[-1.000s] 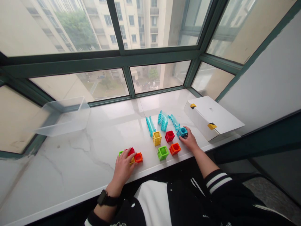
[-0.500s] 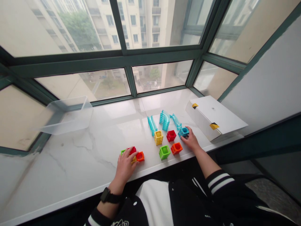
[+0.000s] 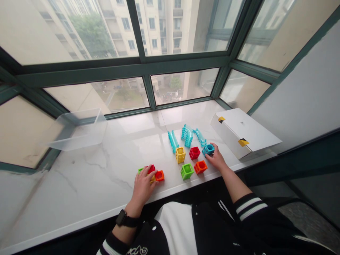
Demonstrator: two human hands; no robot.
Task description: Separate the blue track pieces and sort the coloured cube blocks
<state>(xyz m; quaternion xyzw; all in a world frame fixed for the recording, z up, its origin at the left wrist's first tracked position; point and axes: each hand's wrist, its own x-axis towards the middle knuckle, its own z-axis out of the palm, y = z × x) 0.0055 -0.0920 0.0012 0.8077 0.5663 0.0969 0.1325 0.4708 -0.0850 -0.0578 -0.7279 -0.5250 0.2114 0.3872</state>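
My left hand (image 3: 143, 182) curls over a small cluster of toy blocks on the white ledge. In it are a green block (image 3: 140, 170), a red block (image 3: 151, 168), a yellow block (image 3: 153, 178) and an orange block (image 3: 159, 175); the palm and fingers partly hide them. Farther right, my right hand (image 3: 216, 158) grips a blue cube block (image 3: 208, 149) between thumb and fingers. Beside it stand a second red block (image 3: 194, 153), orange block (image 3: 200, 166), green block (image 3: 187, 171) and yellow block (image 3: 180, 155), all apart from the hands.
Behind the blocks lie a straight blue track piece (image 3: 173, 141), a curved track piece (image 3: 187, 135) and a third track piece (image 3: 200, 137). A white box (image 3: 244, 131) with yellow-black tabs stands at right. At left is a clear plastic bin (image 3: 79, 131). Windows border the marble-patterned ledge (image 3: 106, 184).
The view has shifted very slightly. Both hands keep their places on the blocks, and no block has visibly moved on the ledge.
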